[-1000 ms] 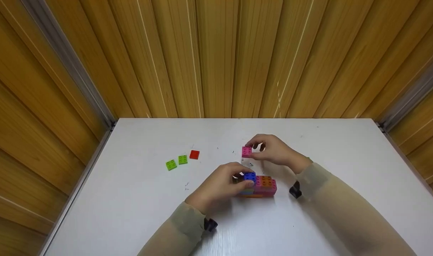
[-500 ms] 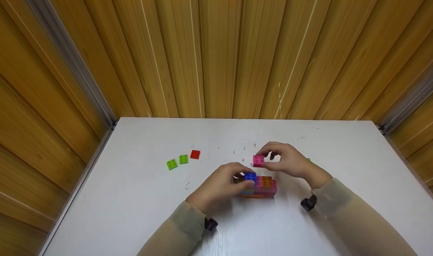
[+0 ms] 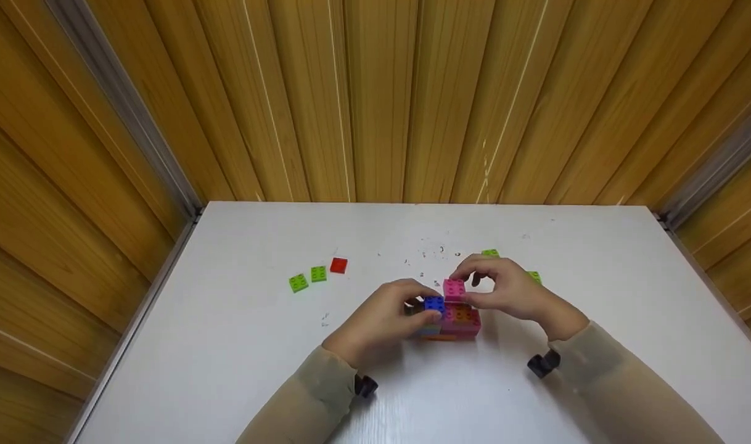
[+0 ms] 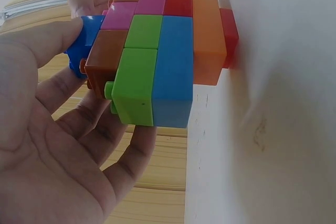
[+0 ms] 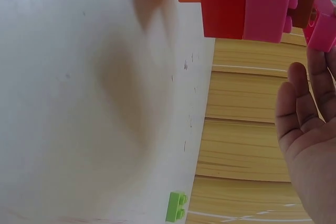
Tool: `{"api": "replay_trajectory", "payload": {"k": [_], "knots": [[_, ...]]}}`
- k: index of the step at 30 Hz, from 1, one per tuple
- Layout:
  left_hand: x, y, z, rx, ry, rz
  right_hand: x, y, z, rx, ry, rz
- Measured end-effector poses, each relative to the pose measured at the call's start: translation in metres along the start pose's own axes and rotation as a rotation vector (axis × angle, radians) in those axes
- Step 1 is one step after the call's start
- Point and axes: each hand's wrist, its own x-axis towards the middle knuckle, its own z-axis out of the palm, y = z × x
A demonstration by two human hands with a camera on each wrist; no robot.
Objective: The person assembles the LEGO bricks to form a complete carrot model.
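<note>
A multi-coloured stack of toy building bricks [image 3: 465, 320] stands on the white table. My left hand [image 3: 381, 317] grips its left end, the thumb on the blue brick [image 3: 435, 304] at the top and the other fingers round the far side. In the left wrist view, the stack's layers [image 4: 173, 72] run from a red base through orange, blue, green and pink to brown. My right hand [image 3: 508, 288] pinches a pink brick [image 3: 454, 289] between thumb and fingers, close over the stack beside the blue brick. Its hollow underside shows in the right wrist view [image 5: 321, 24].
Two lime-green bricks [image 3: 308, 278] and a flat red brick [image 3: 338, 265] lie to the left on the table [image 3: 227, 345]. Further green bricks [image 3: 490, 253] lie behind my right hand. A wood-panelled wall [image 3: 375, 111] borders the table's far edge.
My right hand has brought the pink brick from behind the stack rightward and toward me, over its top. Green bricks behind that hand are now uncovered. My left hand has stayed in place.
</note>
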Motion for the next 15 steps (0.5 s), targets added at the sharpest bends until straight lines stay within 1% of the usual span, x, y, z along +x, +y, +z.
{"api": "replay_trajectory", "payload": {"k": [6, 15], "knots": [[0.0, 0.0, 0.0, 0.003, 0.004, 0.015, -0.006, 0.001, 0.006, 0.027, -0.013, -0.053], [0.0, 0.0, 0.0, 0.017, 0.001, 0.023, -0.012, 0.007, 0.014, 0.074, -0.006, -0.091]]}}
